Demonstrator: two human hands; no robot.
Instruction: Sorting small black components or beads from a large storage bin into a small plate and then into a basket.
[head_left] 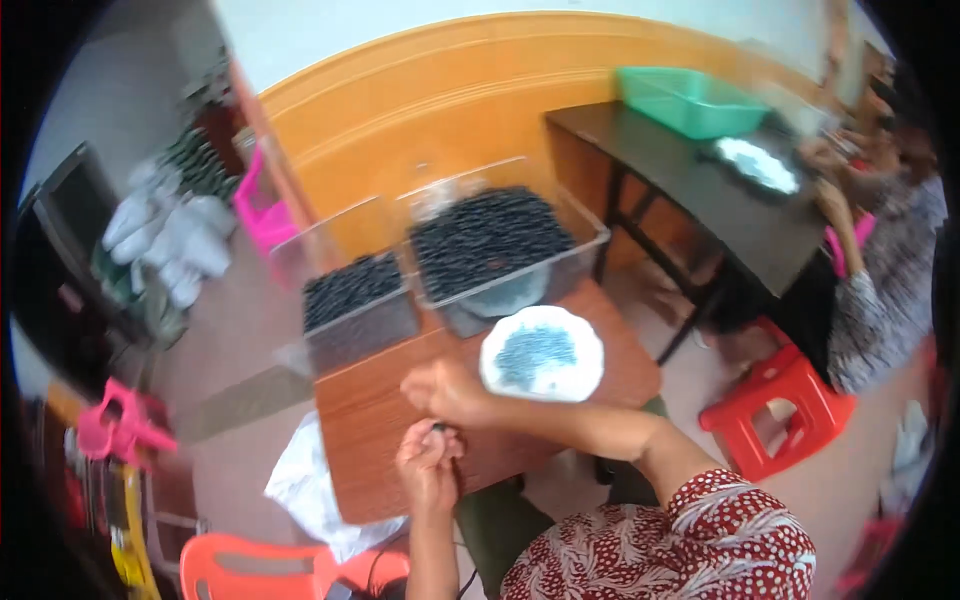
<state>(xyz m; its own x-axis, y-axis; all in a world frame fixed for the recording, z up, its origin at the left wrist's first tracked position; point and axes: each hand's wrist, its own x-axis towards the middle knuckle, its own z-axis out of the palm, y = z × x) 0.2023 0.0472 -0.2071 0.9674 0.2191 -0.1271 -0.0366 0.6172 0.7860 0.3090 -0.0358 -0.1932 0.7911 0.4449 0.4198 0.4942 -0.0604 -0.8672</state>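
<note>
My left hand [428, 462] is over the near left part of the small brown table [375, 420], palm up with its fingers curled in. A small dark piece [438, 428] shows at its fingertips, too small to name. Just beyond it, my right hand [445, 392] reaches leftward across the table with its fingers drawn together, slightly blurred. Whatever it may hold is hidden. To the right of my right hand sits a white scalloped bowl [495, 372] with many thin bluish-grey pieces [537, 355].
Behind the bowl stand a large clear bin [590, 250] and a smaller clear bin [365, 345], both with small dark pieces. A co-worker's arm [845, 225] is at a dark table [660, 150] bearing a green basket [690, 105]. Red stool [780, 415] right; white bag [310, 490] left.
</note>
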